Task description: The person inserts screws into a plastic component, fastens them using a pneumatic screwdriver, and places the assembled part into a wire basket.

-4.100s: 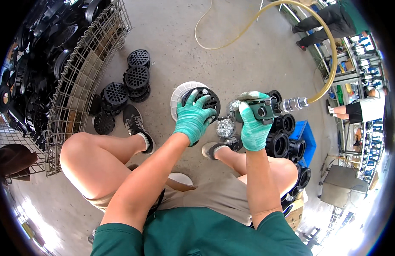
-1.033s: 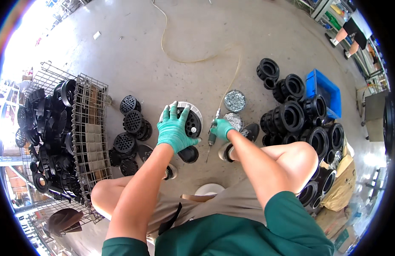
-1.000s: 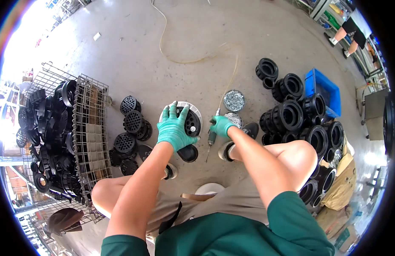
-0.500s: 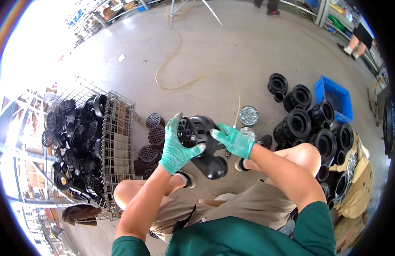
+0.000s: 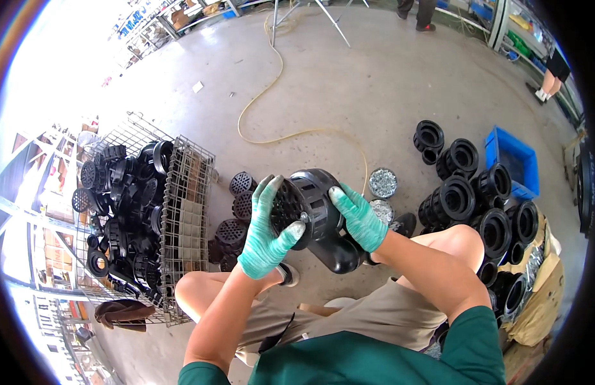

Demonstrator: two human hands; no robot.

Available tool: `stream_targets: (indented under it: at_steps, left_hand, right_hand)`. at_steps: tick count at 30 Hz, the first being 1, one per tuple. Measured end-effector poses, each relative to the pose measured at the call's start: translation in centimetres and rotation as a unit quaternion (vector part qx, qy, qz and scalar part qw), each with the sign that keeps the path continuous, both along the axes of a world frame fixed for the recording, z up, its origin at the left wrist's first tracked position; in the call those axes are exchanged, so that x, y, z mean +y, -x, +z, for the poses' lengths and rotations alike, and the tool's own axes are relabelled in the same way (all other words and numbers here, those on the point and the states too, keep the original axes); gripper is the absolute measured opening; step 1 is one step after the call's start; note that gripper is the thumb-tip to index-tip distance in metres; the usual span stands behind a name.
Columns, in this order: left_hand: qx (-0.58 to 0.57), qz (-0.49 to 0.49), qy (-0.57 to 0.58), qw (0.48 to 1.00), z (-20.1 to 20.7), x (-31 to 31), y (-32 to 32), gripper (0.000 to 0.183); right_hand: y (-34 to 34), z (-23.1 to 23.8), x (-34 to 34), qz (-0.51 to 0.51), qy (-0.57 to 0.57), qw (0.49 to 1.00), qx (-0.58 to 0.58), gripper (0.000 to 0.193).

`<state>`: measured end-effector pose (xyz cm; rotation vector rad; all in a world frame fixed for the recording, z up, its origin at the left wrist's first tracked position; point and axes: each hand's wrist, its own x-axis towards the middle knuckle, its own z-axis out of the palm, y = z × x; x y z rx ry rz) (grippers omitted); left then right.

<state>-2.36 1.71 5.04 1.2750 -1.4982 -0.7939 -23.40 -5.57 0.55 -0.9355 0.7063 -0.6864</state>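
Observation:
Between my hands, above the floor in front of my knees, is a black plastic elbow fitting (image 5: 320,199) with a thick curved pipe end (image 5: 342,255) pointing down. A round black perforated cover (image 5: 286,208) sits against its left end. My left hand (image 5: 268,231), in a green glove, grips this cover, fingers over the far rim and thumb on the near edge. The gloved right hand (image 5: 360,217) presses on the right side of the fitting's body; some of its fingers are hidden behind it.
Left stands a wire cage (image 5: 188,199) full of black parts, with several perforated covers (image 5: 231,232) beside it. Two round containers of small metal pieces (image 5: 383,183) lie near a thin hose (image 5: 297,135). Rightward are stacked black housings (image 5: 455,199) and a blue crate (image 5: 512,160). People stand far off.
The fitting has turned in my hands: the perforated cover now faces more to the left and near side, and the pipe end has swung right. My view has shifted slightly.

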Motion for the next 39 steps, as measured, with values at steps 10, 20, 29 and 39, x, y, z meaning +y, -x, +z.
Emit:
stream_targets:
  at_steps: [10, 20, 29, 39]
  left_hand:
    - [0.024, 0.014, -0.052, 0.998, -0.2, 0.8, 0.2, 0.067]
    - [0.0, -0.07, -0.101, 0.992, 1.3, -4.1, 0.3, 0.073]
    - [-0.221, -0.077, -0.169, 0.957, 0.0, -6.0, -9.7, 0.054]
    - [-0.294, -0.113, -0.238, 0.919, -1.4, -11.7, -10.8, 0.059]
  right_hand:
    - [0.9, 2.3, 0.5, 0.016, 0.001, 0.999, -0.028, 0.059]
    - [4.5, 4.8, -3.5, -0.12, 0.144, 0.975, 0.12, 0.05]
    - [18.3, -2.8, -20.4, -0.233, 0.216, 0.876, 0.364, 0.053]
    - [22.5, -14.7, -33.7, -0.129, 0.19, 0.631, 0.741, 0.059]
